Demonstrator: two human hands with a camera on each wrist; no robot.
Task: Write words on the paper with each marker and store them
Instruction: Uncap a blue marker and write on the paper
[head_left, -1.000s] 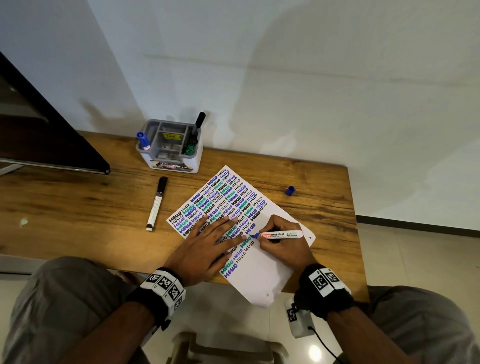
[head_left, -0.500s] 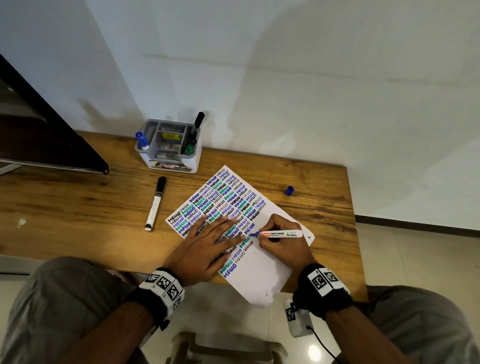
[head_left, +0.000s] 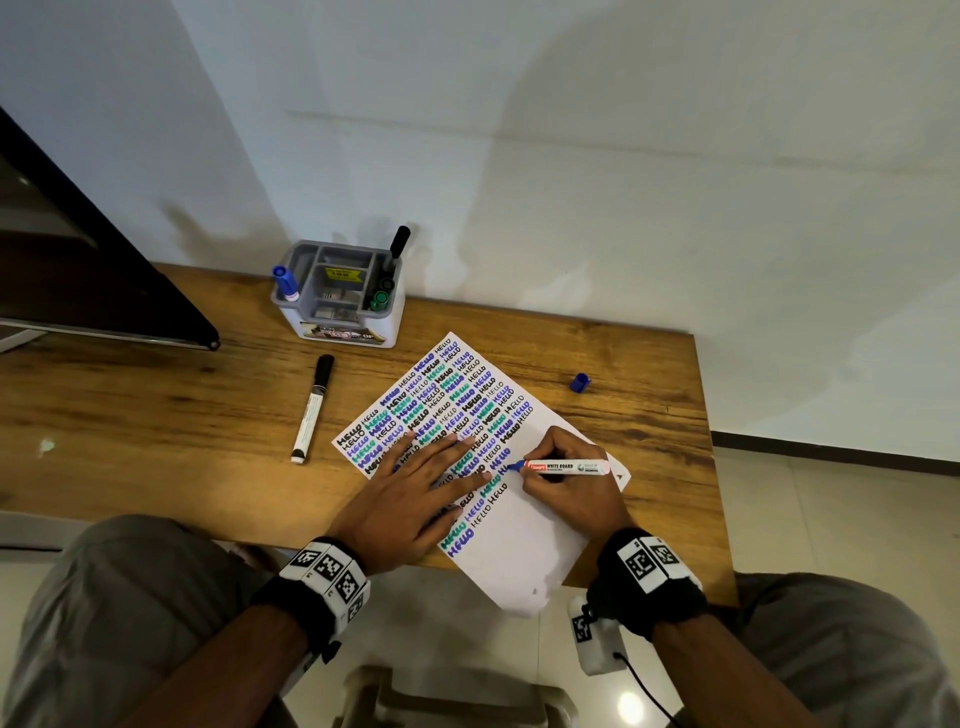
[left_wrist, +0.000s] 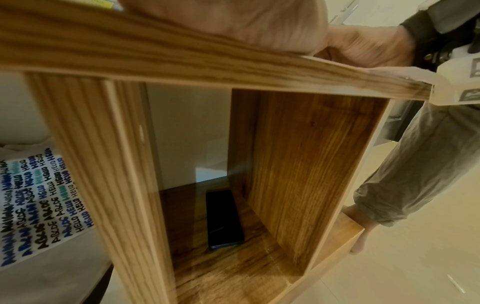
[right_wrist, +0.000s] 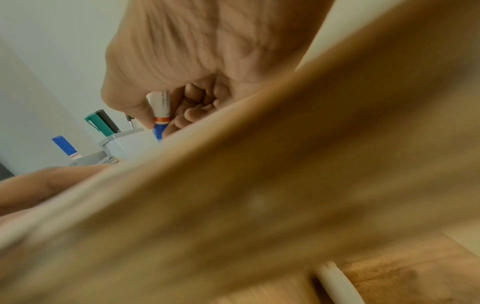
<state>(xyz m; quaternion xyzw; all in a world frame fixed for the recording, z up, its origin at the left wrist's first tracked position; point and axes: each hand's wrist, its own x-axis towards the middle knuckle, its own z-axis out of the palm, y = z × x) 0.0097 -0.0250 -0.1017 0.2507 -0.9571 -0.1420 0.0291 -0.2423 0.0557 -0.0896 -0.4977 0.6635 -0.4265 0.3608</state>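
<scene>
My right hand (head_left: 574, 480) grips the blue marker (head_left: 563, 466), tip on the paper (head_left: 524, 540). My left hand (head_left: 410, 499) lies flat, fingers spread, pinning the sheet.

Your flat left hand (head_left: 410, 488) covers several written rows on the white sheet of paper (head_left: 524, 540). In your right wrist view, the blurred wooden counter (right_wrist: 259, 195) edge hides the blue-tipped white marker (right_wrist: 161, 112) tip; its label print is unreadable.
</scene>
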